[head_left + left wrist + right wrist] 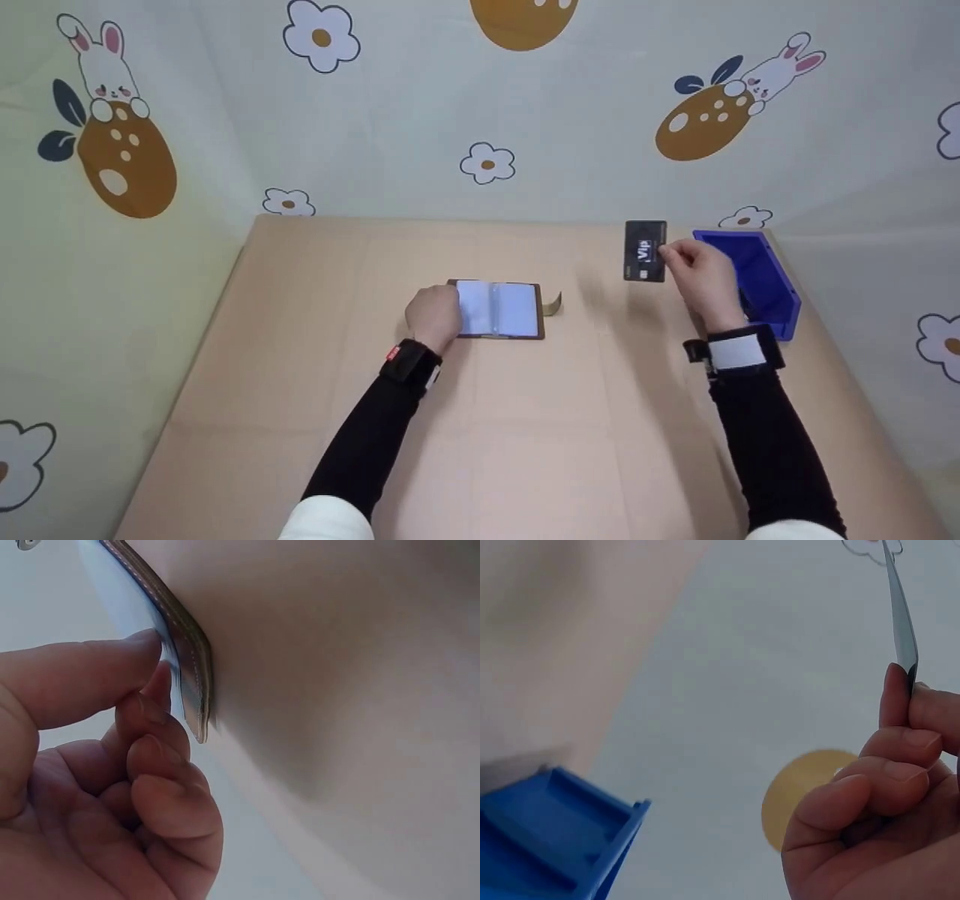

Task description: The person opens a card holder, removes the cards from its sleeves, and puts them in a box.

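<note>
A brown card holder (541, 315) lies spread on the table, its clear sleeves (517, 309) facing up and a strap (553, 304) sticking out to the right. My left hand (435, 316) is at the holder's left edge; in the left wrist view its thumb and forefinger pinch the sleeve edge (166, 652) beside the stitched cover (176, 615). Off to the right, my right hand (703, 281) pinches a black card (636, 234) marked "Vip" by its right side, held above the table. The right wrist view shows that card (902, 622) nearly edge-on between thumb and fingers.
Behind my right hand, at the table's right edge, stands a blue box (772, 281) with an open top; something dark lies inside. The beige table (525, 442) meets a patterned cloth wall (405, 112) at the back and on both sides.
</note>
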The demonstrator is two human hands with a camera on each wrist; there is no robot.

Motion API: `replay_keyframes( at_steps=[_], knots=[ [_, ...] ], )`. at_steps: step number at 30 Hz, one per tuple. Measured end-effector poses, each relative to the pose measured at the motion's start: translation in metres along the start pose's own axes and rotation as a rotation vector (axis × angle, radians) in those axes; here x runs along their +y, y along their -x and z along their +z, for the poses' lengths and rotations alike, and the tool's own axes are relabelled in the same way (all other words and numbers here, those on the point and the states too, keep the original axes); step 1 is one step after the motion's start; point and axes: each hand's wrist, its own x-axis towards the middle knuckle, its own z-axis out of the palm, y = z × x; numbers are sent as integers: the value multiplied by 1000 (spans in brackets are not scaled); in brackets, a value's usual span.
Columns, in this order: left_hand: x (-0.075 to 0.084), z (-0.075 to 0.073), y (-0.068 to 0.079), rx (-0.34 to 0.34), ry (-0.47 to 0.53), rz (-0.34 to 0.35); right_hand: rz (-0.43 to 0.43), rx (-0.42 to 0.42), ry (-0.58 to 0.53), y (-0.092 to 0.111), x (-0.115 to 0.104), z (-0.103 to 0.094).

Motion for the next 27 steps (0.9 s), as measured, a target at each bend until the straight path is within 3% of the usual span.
replay_keyframes(
  at_steps=[7, 13, 19, 27],
  knots=[
    [-2, -2, 0, -20, 34, 14, 139, -6, 60, -6, 38, -47],
    [-3, -1, 0, -29, 51, 1, 259, -31, 113, -9, 72, -74],
    [-5, -1, 0, -31, 86, -9, 278, -37, 187, -7, 99, -88],
    [-10, -2, -2, -52, 155, -21, 278, -98, 279, -1, 116, -86]
  ],
)
